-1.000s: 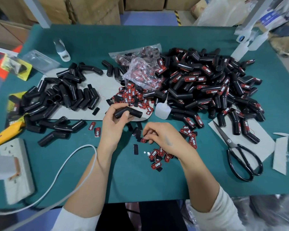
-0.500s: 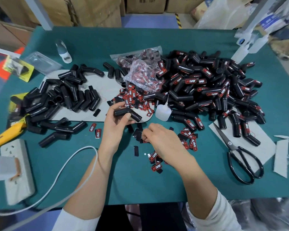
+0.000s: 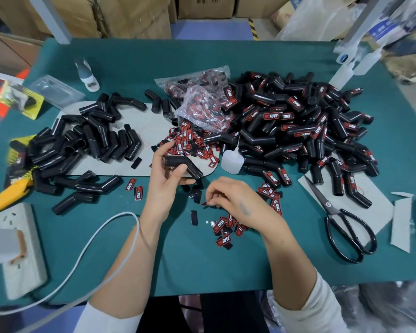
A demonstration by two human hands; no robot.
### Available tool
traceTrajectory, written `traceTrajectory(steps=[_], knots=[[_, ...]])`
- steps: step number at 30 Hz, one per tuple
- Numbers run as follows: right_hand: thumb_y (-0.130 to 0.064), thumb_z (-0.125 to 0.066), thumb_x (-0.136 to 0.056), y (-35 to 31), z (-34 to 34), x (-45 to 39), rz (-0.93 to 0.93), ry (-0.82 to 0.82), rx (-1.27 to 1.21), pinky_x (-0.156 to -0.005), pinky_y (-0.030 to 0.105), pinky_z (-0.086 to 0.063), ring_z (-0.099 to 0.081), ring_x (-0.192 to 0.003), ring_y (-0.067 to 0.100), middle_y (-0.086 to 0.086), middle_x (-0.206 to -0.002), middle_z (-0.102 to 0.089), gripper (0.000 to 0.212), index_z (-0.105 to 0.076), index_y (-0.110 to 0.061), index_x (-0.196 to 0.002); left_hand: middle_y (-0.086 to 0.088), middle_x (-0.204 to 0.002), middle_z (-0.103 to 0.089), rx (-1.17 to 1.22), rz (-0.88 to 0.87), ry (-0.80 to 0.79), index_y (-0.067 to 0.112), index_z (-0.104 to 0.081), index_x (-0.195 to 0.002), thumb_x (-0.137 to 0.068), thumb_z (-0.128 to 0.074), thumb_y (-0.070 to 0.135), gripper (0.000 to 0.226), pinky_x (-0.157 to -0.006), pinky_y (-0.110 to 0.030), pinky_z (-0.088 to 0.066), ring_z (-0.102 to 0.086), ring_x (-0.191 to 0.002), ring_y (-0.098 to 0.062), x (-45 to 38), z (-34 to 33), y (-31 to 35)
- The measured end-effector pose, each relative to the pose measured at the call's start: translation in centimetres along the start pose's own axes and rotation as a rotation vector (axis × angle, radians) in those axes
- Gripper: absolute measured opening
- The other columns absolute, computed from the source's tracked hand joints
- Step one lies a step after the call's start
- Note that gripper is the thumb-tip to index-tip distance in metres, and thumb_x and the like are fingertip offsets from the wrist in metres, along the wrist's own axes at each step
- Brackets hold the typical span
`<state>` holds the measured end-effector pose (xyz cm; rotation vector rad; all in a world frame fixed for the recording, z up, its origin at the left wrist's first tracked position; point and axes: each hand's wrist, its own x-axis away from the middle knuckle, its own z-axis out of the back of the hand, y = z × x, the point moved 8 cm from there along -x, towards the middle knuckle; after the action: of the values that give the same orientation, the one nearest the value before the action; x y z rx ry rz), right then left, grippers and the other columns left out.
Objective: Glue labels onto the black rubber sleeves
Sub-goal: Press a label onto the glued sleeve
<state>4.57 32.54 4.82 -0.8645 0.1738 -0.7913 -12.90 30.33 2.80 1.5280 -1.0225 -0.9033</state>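
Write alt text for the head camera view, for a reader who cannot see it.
A person's left hand holds a bent black rubber sleeve over a green table while the right hand pinches a label from loose ones. Unlabelled sleeves lie left, labelled sleeves right, a glue bottle between, and scissors at far right.

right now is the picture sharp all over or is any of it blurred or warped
Head view: the centre is sharp, print on the red and black labels is legible; the white power strip at lower left smears with blur; the green table's far edge bows from wide-angle distortion; light is even, with soft shadows.
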Motion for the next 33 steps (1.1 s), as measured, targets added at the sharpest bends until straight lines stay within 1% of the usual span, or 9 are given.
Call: traceTrajectory(steps=[4,6,9,13,17,20,23,27,33], knots=[[-0.024,-0.061,-0.104,-0.2,-0.3,-0.3,0.003,-0.015,0.225,-0.086,0.042,-0.050,-0.059,-0.091,0.016,-0.006,-0.103,-0.057,0.013,-0.073,-0.025,-0.106,-0.005,-0.113,-0.059,0.039,0.017,-0.001,0.020,-0.040,-0.152,-0.100,-0.062,0.013,0.058,-0.076,-0.031,-0.062,-0.064,-0.097,-0.027,0.2,-0.1,0.1],[-0.028,-0.058,-0.105,-0.7,-0.4,-0.3,0.018,0.006,0.312,-0.085,0.042,-0.050,-0.059,-0.095,0.018,-0.006,-0.106,-0.057,0.016,-0.072,-0.027,-0.112,-0.001,-0.112,-0.062,0.039,0.008,-0.008,0.020,-0.040,-0.152,-0.100,-0.063,0.013,0.057,-0.076,-0.031,-0.062,-0.065,-0.096,-0.023,0.2,-0.2,0.2],[-0.029,-0.058,-0.105,-1.2,-0.2,-0.2,0.045,0.027,0.288,-0.086,0.042,-0.050,-0.059,-0.096,0.015,-0.008,-0.107,-0.058,0.015,-0.071,-0.028,-0.113,0.004,-0.109,-0.065,0.036,-0.003,-0.011,0.017,-0.039,-0.153,-0.101,-0.062,0.012,0.057,-0.074,-0.031,-0.061,-0.066,-0.094,-0.019,0.3,-0.1,0.1],[-0.020,-0.066,-0.101,-0.7,0.6,0.2,0.063,-0.006,0.000,-0.087,0.030,-0.049,-0.061,-0.090,0.012,-0.003,-0.100,-0.060,0.013,-0.076,-0.026,-0.108,-0.002,-0.110,-0.061,0.039,-0.019,-0.001,0.024,-0.043,-0.151,-0.101,-0.066,0.022,0.055,-0.071,-0.032,-0.061,-0.060,-0.095,-0.028,0.7,0.1,0.4],[-0.016,-0.075,-0.094,-0.8,0.9,0.3,0.033,0.000,-0.313,-0.075,0.019,-0.049,-0.068,-0.082,0.011,-0.003,-0.089,-0.071,0.009,-0.075,-0.025,-0.092,-0.008,-0.112,-0.054,-0.004,-0.024,-0.026,0.031,-0.043,-0.150,-0.102,-0.062,0.023,0.053,-0.068,-0.031,-0.061,-0.059,-0.094,-0.027,1.1,-0.3,0.4],[-0.013,-0.075,-0.093,-0.9,0.8,0.1,-0.023,0.060,-0.632,-0.064,0.022,-0.052,-0.071,-0.079,0.014,0.005,-0.087,-0.076,0.011,-0.072,-0.022,-0.090,-0.001,-0.107,-0.059,-0.020,-0.031,-0.080,0.040,-0.039,-0.153,-0.106,-0.055,0.014,0.056,-0.065,-0.030,-0.061,-0.068,-0.088,-0.021,1.2,-0.8,0.3],[-0.004,-0.074,-0.093,-0.9,1.2,-0.1,-0.034,0.176,-0.859,-0.059,0.024,-0.054,-0.071,-0.080,0.014,0.002,-0.085,-0.075,0.011,-0.070,-0.014,-0.090,-0.003,-0.097,-0.062,-0.008,-0.049,-0.130,0.053,-0.035,-0.156,-0.108,-0.054,0.017,0.063,-0.061,-0.031,-0.058,-0.067,-0.074,-0.022,1.4,-1.3,0.5],[-0.005,-0.073,-0.094,-0.4,1.0,-0.4,-0.077,0.237,-0.945,-0.059,0.026,-0.056,-0.069,-0.078,0.014,-0.001,-0.084,-0.073,0.009,-0.070,-0.013,-0.092,-0.007,-0.094,-0.060,0.012,-0.048,-0.183,0.046,-0.031,-0.161,-0.107,-0.062,0.036,0.063,-0.060,-0.032,-0.055,-0.061,-0.070,-0.025,1.5,-1.5,0.1],[-0.009,-0.077,-0.092,0.4,0.7,-0.6,-0.122,0.237,-0.966,-0.069,0.025,-0.058,-0.066,-0.081,0.014,-0.001,-0.085,-0.069,0.013,-0.072,-0.021,-0.090,-0.015,-0.106,-0.062,0.037,-0.033,-0.263,0.035,-0.029,-0.163,-0.107,-0.062,0.033,0.065,-0.064,-0.038,-0.055,-0.060,-0.075,-0.035,1.4,-1.8,-0.4]])
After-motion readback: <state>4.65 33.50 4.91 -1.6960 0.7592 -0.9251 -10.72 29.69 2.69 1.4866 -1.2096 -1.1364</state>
